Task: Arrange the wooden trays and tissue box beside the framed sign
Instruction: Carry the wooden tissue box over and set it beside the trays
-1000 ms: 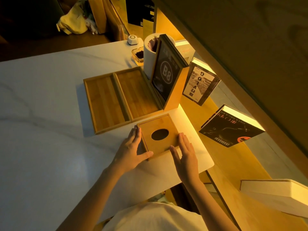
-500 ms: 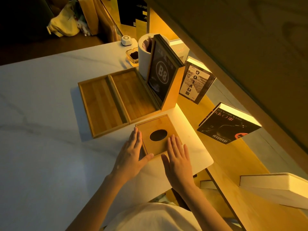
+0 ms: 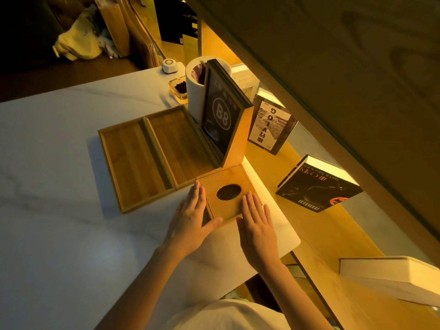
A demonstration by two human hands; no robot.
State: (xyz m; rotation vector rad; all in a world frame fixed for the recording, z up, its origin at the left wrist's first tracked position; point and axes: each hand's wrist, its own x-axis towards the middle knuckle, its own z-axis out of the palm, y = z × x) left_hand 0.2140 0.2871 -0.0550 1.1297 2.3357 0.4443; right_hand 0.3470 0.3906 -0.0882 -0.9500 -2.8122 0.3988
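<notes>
A square wooden tissue box (image 3: 221, 181) with an oval hole in its lid sits on the white marble table, just in front of the framed "B8" sign (image 3: 220, 117). Two shallow wooden trays lie side by side left of the sign, the left tray (image 3: 133, 165) and the right tray (image 3: 177, 146) touching each other. My left hand (image 3: 190, 220) lies flat against the box's left side with its thumb under the near corner. My right hand (image 3: 258, 225) rests flat, fingers together, on the box's near right edge.
A white cylinder (image 3: 195, 91), a small glass dish (image 3: 179, 88) and a white puck (image 3: 169, 65) stand behind the sign. Books (image 3: 319, 184) lean on the wooden shelf to the right. The table's rounded corner (image 3: 294, 241) is close to my right hand.
My right hand slid from the box's right side onto its near edge. The box shifted slightly toward the sign and trays. My left hand stays at the box's left side.
</notes>
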